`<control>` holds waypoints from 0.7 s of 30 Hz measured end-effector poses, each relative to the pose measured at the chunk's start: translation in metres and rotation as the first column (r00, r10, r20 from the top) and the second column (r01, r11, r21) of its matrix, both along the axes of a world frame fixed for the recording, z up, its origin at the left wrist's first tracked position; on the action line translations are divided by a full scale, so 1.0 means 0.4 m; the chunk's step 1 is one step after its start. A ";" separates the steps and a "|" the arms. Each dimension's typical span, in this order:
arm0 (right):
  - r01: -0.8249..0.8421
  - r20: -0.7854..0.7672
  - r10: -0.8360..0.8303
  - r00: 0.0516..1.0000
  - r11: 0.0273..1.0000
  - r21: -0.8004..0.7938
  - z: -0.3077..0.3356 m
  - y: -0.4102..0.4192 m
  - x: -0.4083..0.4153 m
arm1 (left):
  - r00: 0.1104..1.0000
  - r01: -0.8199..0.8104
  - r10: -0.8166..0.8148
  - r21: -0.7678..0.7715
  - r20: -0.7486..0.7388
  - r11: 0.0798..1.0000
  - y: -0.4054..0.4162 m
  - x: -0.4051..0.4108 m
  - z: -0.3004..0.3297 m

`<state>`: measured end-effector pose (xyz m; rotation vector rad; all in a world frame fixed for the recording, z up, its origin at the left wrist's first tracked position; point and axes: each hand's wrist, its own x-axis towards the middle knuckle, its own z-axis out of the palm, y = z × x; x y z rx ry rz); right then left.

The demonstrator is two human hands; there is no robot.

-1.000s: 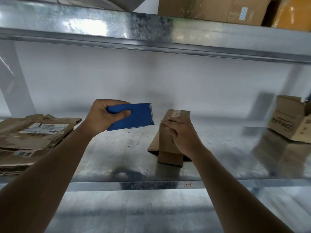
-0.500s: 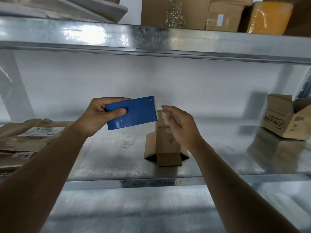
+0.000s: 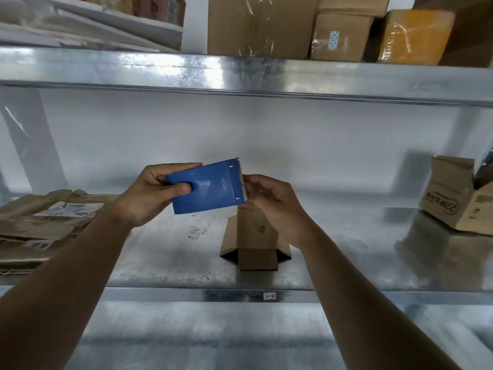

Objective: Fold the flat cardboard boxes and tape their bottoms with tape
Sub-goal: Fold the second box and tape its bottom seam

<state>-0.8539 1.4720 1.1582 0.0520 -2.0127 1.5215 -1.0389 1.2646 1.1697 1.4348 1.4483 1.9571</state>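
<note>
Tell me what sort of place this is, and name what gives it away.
Most likely a warehouse or packing stockroom. The work goes on at a galvanised metal shelf, taped cartons are stored on the tier above, and a pile of flattened cardboard boxes waits at the left while the left hand holds a blue tape cutter.

Stockroom: galv. steel shelving [image 3: 240, 76], stacked cartons [image 3: 256, 25], flattened boxes [image 3: 40, 222].

Both bare forearms reach forward and up, converging mid-frame. Left hand [image 3: 149, 193] raised, fingers curled behind the blue tape cutter [image 3: 210, 186], thumb pressed on its front face, firm grip. Right hand [image 3: 269, 201] beside its toothed edge, fingers curled, fingertips [image 3: 246, 184] at the teeth.
</note>
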 end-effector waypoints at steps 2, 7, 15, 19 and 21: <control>0.016 -0.015 -0.017 1.000 0.999 -0.027 0.008 -0.002 0.003 | 0.999 0.029 -0.029 0.014 0.014 0.999 0.005 0.001 0.000; -0.016 -0.012 0.015 1.000 0.996 -0.085 0.020 0.002 0.014 | 0.998 0.061 -0.061 0.021 0.023 0.998 0.009 -0.001 0.006; -0.143 -0.085 0.125 0.988 0.959 -0.245 0.026 0.000 0.016 | 0.994 0.101 -0.101 0.016 0.031 0.995 0.019 -0.012 0.011; -0.236 -0.113 0.210 0.971 0.920 -0.313 0.015 0.010 0.021 | 0.991 0.128 -0.128 0.027 0.032 0.991 0.020 -0.024 0.010; -0.272 -0.119 0.246 0.962 0.904 -0.330 0.013 0.009 0.020 | 0.992 0.125 -0.125 0.024 0.030 0.992 0.021 -0.027 0.012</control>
